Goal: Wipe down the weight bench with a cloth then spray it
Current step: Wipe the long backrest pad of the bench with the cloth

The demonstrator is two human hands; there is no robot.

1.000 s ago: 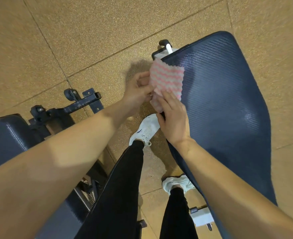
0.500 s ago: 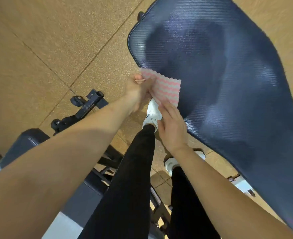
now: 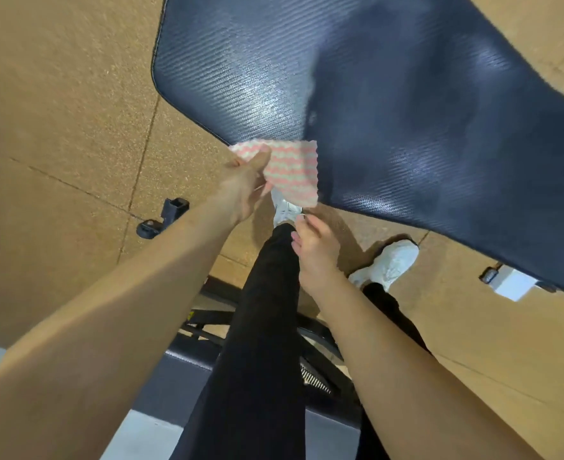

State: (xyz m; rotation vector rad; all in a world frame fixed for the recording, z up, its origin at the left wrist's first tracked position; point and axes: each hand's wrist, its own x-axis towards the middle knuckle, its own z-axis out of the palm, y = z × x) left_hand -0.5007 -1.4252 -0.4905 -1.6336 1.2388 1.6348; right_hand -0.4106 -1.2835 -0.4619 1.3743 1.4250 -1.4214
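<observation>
Where discernible, cloth [image 3: 294,175] beyond left hand [image 3: 240,191]

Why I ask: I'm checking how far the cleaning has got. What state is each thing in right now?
cloth: opened out, held by its left edge at the bench's near edge.
left hand: pinches the cloth.
right hand: below the cloth, fingers loosely curled, holding nothing.
bench: pad shows a sheen; wet or dry cannot be told.

Weight bench [image 3: 406,111] at one o'clock, cloth [image 3: 293,171] over its seven-o'clock edge, left hand [image 3: 240,190] at cloth's eight o'clock, right hand [image 3: 317,247] just beside at six o'clock
</observation>
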